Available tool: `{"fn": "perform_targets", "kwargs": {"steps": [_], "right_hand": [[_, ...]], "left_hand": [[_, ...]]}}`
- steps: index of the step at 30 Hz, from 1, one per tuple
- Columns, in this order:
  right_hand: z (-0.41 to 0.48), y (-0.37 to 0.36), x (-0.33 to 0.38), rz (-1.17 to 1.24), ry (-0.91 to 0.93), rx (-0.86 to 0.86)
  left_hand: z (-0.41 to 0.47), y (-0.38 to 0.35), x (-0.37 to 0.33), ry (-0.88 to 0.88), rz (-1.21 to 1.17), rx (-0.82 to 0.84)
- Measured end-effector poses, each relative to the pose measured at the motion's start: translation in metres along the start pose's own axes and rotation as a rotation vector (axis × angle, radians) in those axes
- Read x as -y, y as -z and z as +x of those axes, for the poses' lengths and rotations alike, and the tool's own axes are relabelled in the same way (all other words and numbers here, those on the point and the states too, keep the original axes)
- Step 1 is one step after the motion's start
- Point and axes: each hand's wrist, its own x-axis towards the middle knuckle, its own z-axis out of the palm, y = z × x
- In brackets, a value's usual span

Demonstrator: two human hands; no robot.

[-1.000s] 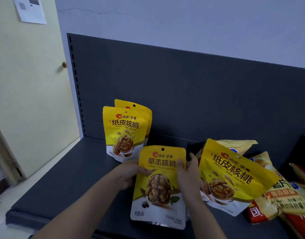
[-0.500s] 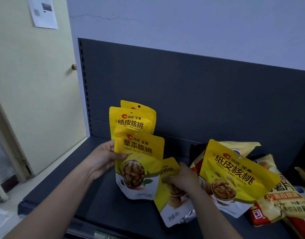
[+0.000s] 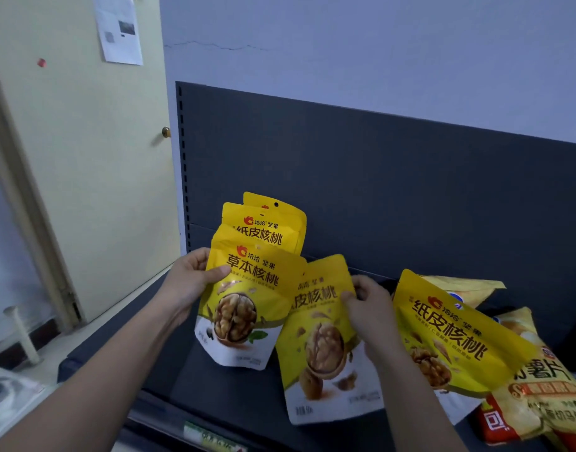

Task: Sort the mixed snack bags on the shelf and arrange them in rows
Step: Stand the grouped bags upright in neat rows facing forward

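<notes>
My left hand (image 3: 190, 282) grips the left edge of a yellow walnut bag (image 3: 244, 308), held upright in front of two standing yellow walnut bags (image 3: 267, 228) at the shelf's back left. My right hand (image 3: 373, 316) pinches the upper right edge of a second yellow walnut bag (image 3: 322, 347), tilted beside the first. A third loose yellow walnut bag (image 3: 449, 337) leans on the pile at the right.
The dark grey shelf (image 3: 182, 370) has a back panel behind the bags. At the right lies a pile of chip bags (image 3: 541, 396) in pale yellow and red. A cream door (image 3: 84, 158) and floor lie left of the shelf.
My left hand carried one walnut bag left and up toward the standing pair. My right hand lifted and turned a second walnut bag face-up beside it. The view shifted left.
</notes>
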Motion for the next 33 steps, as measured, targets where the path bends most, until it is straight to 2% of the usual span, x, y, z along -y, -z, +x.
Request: {"fn": "perform_targets", "kwargs": {"steps": [4,8,11,14,16,20,28,31,33], "right_hand": [[-0.014,0.000,0.023,0.064,0.130,-0.236],[-0.019,0.000,0.036,0.239,0.203,-0.478],[-0.013,-0.003,0.033,0.331,0.235,-0.591],[-0.011,-0.010,0.030,0.462,0.186,-0.644],[-0.012,-0.018,0.029,0.552,0.162,-0.643],[-0.018,-0.039,0.032,0.622,0.107,-0.516],[-0.026,-0.088,0.041,0.627,0.043,-0.221],[-0.027,-0.099,0.036,0.595,0.013,-0.192],[-0.025,-0.099,0.031,0.487,0.046,-0.223]], "left_hand": [[0.010,0.003,-0.001,0.026,-0.028,-0.099],[0.024,0.005,0.000,0.060,-0.135,-0.115],[0.030,0.000,0.000,0.062,-0.128,-0.098],[0.035,0.000,0.000,0.022,-0.016,-0.073],[0.040,0.006,-0.001,-0.044,0.132,-0.070],[0.045,0.015,-0.008,-0.175,0.438,-0.085],[0.049,0.016,-0.019,-0.177,0.510,0.018],[0.050,0.020,-0.020,-0.157,0.510,0.046],[0.050,0.022,-0.021,-0.150,0.505,0.052]]}}
